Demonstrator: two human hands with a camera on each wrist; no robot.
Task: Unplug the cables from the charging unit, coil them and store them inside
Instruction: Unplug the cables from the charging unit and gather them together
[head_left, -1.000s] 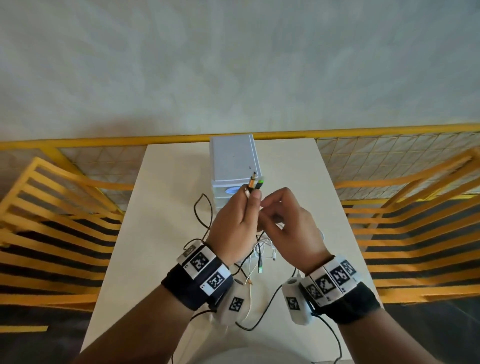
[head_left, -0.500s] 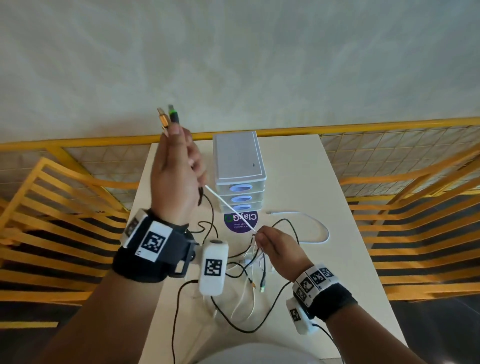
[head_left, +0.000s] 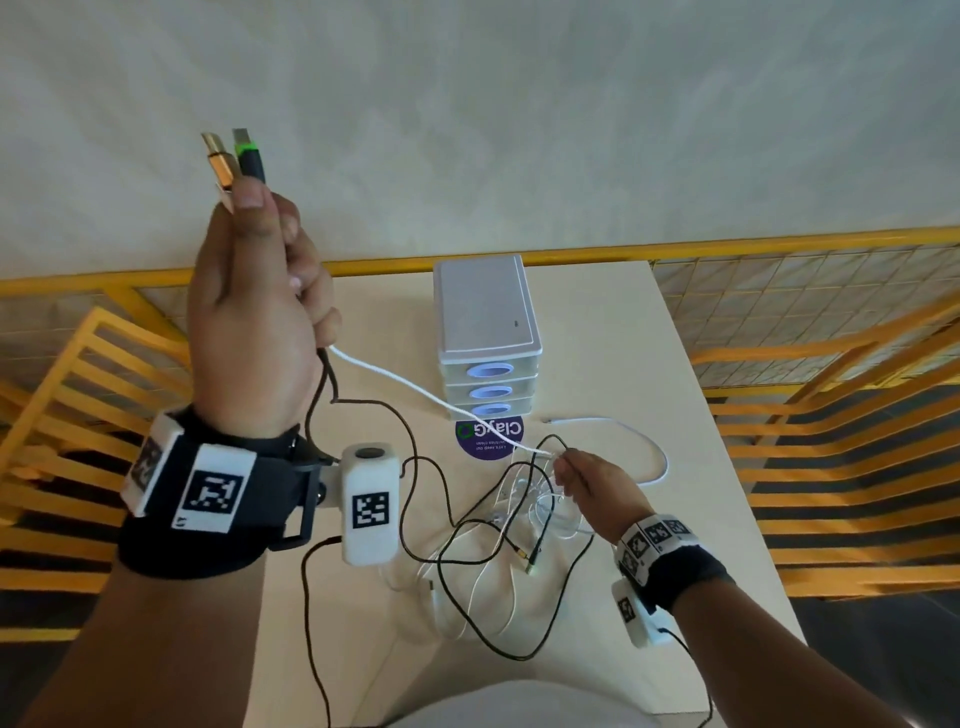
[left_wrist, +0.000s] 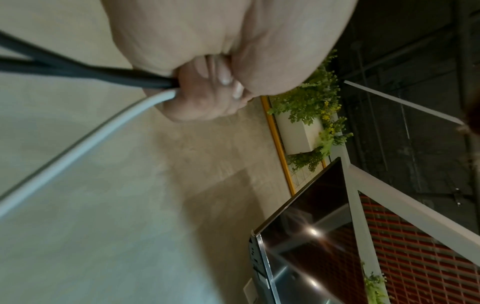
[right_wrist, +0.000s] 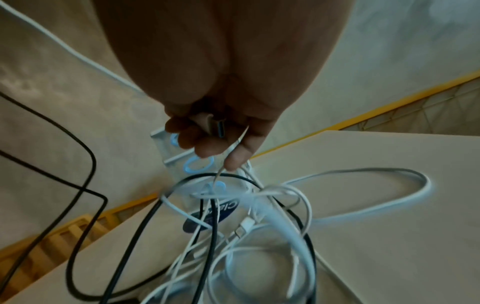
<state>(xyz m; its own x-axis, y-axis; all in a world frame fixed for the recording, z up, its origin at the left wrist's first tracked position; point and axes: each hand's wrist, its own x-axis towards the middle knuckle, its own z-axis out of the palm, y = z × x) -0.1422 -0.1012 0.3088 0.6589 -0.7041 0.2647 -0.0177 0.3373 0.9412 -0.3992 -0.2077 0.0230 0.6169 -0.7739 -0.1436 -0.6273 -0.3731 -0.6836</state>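
Left hand (head_left: 249, 322) raised at left, clenched round plugs (head_left: 234, 161) and cables (left_wrist: 85, 72). Right hand (head_left: 592, 483) low, pinching white cable (head_left: 415, 389) over tangle (head_left: 509, 545) on table (head_left: 649, 364), near drawer unit (head_left: 485, 312).

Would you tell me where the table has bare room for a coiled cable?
Bare table lies right of the drawer unit, beyond the white cable loop, and left of the unit. The cable tangle by the right hand is crowded.
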